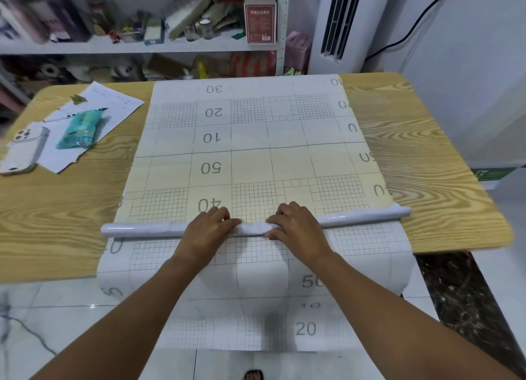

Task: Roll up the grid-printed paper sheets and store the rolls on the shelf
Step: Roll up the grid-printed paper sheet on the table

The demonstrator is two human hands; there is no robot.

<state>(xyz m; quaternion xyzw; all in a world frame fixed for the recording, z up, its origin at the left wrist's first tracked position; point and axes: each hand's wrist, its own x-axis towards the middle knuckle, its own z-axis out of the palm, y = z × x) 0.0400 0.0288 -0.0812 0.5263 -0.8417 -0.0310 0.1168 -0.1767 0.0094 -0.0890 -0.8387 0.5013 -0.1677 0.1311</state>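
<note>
Grid-printed paper sheets (250, 154) lie flat across the wooden table (427, 186), numbers printed upside down. A thin white roll (142, 230) of rolled sheet stretches left to right near the table's front edge. My left hand (209, 227) and my right hand (296, 226) sit side by side on the middle of the roll, fingers curled over its far side, thumbs on the near side. Another length of gridded sheet (310, 308) hangs over the front edge toward the floor. The shelf (136, 48) stands behind the table, crowded with items.
On the table's left are a phone (24, 149) in a clear case, a teal packet (78, 130) and loose white papers (113, 103). A red box (260, 15) stands on the shelf. A white air conditioner (341, 23) stands at the back right. Tiled floor lies below.
</note>
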